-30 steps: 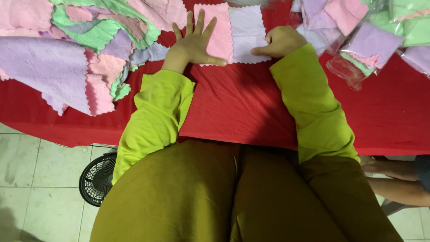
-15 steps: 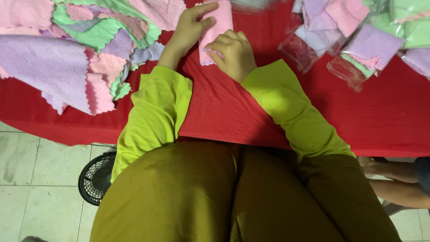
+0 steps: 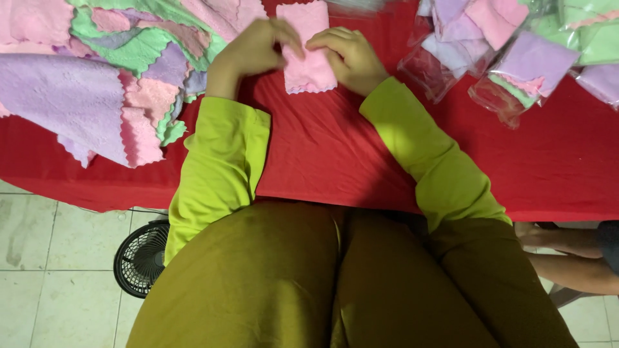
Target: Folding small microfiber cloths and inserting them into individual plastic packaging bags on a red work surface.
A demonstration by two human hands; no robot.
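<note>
While one second ago the two hands lay apart on a wider pink and white cloth, the small pink fleece cloth (image 3: 310, 48) is now folded into a narrow strip on the red worktop (image 3: 335, 154). The left hand (image 3: 255, 48) and the right hand (image 3: 348, 57) both press its edges with curled fingers, holding it flat. The fold seems almost finished, with the loose pile of pastel cloths (image 3: 109, 77) at the left and the clear bags of packed cloths (image 3: 509, 58) at the right.
</note>
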